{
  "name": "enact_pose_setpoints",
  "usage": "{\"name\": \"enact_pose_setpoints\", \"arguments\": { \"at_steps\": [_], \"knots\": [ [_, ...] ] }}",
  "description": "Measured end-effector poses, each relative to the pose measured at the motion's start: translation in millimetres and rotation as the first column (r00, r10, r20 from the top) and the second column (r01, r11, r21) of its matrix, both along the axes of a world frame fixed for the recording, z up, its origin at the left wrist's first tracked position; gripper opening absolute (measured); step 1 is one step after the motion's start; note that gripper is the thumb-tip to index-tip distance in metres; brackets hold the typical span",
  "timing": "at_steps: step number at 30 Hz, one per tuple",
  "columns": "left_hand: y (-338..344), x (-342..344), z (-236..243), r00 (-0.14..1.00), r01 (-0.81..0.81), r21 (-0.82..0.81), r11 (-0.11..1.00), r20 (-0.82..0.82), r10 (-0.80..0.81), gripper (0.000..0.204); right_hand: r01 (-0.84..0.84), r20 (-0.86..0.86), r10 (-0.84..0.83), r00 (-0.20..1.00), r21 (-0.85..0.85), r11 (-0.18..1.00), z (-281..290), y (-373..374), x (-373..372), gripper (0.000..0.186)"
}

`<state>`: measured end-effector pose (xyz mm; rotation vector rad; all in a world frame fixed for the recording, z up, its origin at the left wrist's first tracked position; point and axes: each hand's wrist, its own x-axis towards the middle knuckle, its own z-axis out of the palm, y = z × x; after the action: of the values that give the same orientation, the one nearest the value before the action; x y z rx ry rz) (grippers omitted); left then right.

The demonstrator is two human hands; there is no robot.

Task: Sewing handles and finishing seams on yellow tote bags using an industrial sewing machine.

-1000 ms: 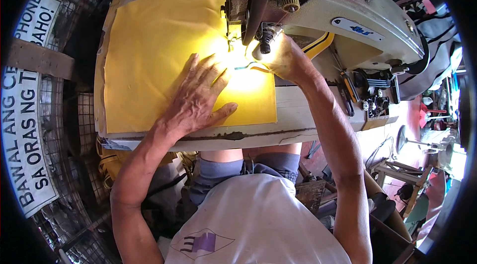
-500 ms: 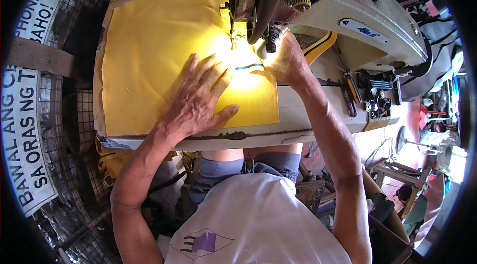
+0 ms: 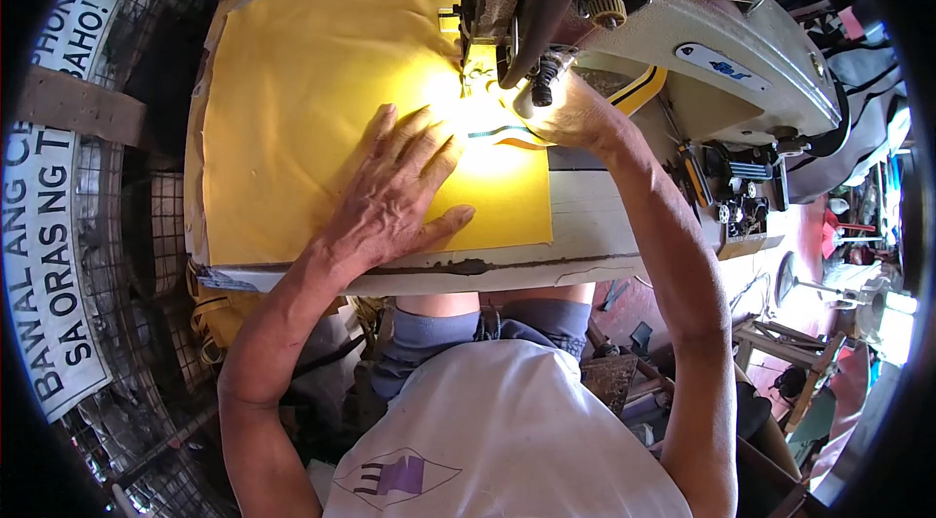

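Note:
My left hand (image 3: 395, 191) lies flat with fingers spread on a large yellow sheet of material (image 3: 283, 128), its fingertips just short of the sewing machine's needle area. A bright lamp glow washes out the spot around the presser foot (image 3: 475, 79). My right hand (image 3: 570, 116) is to the right of the needle, partly behind the machine's dark tension part (image 3: 543, 84). Its fingers are lost in glare. A yellow strip with a dark line (image 3: 507, 133) lies on the sheet, runs to my right hand and shows again beyond it under the machine arm.
The beige sewing machine (image 3: 702, 31) arches over the right of the pale worktable (image 3: 595, 216). An orange-and-black handled tool (image 3: 694, 177) and a bobbin winder (image 3: 746, 206) sit at its right. A wire grille with a sign (image 3: 73, 274) stands at left.
My right hand and forearm have shifted slightly right and down. The strip by my right hand now bows more. My left hand stays flat on the sheet; the view has shifted a little.

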<state>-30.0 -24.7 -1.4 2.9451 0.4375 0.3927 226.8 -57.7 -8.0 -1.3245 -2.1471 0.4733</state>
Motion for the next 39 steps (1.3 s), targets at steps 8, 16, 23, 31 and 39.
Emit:
{"name": "enact_pose_setpoints", "arguments": {
  "at_steps": [8,16,23,31,39],
  "knots": [
    [-0.2,0.1,-0.1,1.000,-0.007,-0.016,1.000,-0.011,0.007,0.062,-0.199,0.575,0.022,0.818,0.248,0.948,-3.7,2.8,6.2,0.054],
    [0.0,0.2,-0.9,1.000,-0.003,-0.002,1.000,-0.007,0.003,0.063,-0.050,0.418,-0.043,0.907,0.209,0.977,-5.6,4.7,1.3,0.055],
    [-0.1,0.0,-1.1,1.000,-0.013,-0.014,1.000,-0.012,0.013,0.063,-0.092,0.504,-0.078,0.860,0.304,0.948,-1.0,0.6,-2.2,0.053],
    [0.0,0.1,-0.5,1.000,0.000,-0.002,1.000,-0.003,0.000,0.063,0.022,0.383,-0.053,0.922,0.084,0.996,-10.8,5.9,-0.1,0.045],
    [-0.4,0.1,-0.3,1.000,-0.005,-0.010,1.000,-0.011,0.005,0.064,0.057,0.148,-0.089,0.985,0.210,0.976,-16.7,7.6,-3.0,0.033]
  ]
}}
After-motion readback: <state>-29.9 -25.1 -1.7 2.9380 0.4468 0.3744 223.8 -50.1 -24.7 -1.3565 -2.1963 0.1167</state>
